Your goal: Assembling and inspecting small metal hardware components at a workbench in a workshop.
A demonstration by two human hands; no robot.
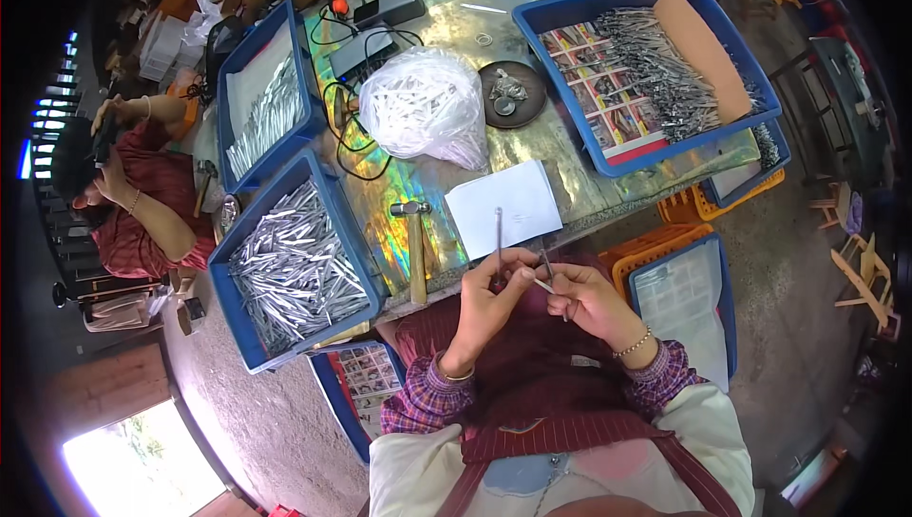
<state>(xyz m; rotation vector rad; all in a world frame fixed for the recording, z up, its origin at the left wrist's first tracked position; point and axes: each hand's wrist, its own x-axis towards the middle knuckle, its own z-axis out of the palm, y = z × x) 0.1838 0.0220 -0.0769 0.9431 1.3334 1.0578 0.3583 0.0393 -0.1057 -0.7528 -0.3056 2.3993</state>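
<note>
Near the front edge of the surface [570, 189], over the person's lap, both hands meet. Left hand [489, 294]: grip pressed together, pinching the lower end of a thin metal rod [498, 237] that stands nearly upright, its top rising above the fingers toward a white sheet of paper [503, 206]. Right hand [589, 299]: grip also pressed together, pinching a small slim metal piece [543, 282] whose light tip points left and sits just beside the left thumb; a second thin dark stem runs through the same fingers (what it is cannot be told at this size). The two hands are nearly touching at the fingertips, so rod and small piece lie between the grips, close together.

A hammer [416, 246] with a wooden handle lies on the surface just left of the paper, head away from the person. Left of it, a blue tray [366, 251] is filled with silvery metal pieces; a second blue tray [306, 90] behind it holds more of the same. A white plastic bag [423, 104] sits mid-surface, with a round dark dish [532, 104] of small parts beside it. At the right, a large blue tray [570, 6] holds dark metal pieces against printed card. Another person [142, 204] in red sits at far left.
</note>
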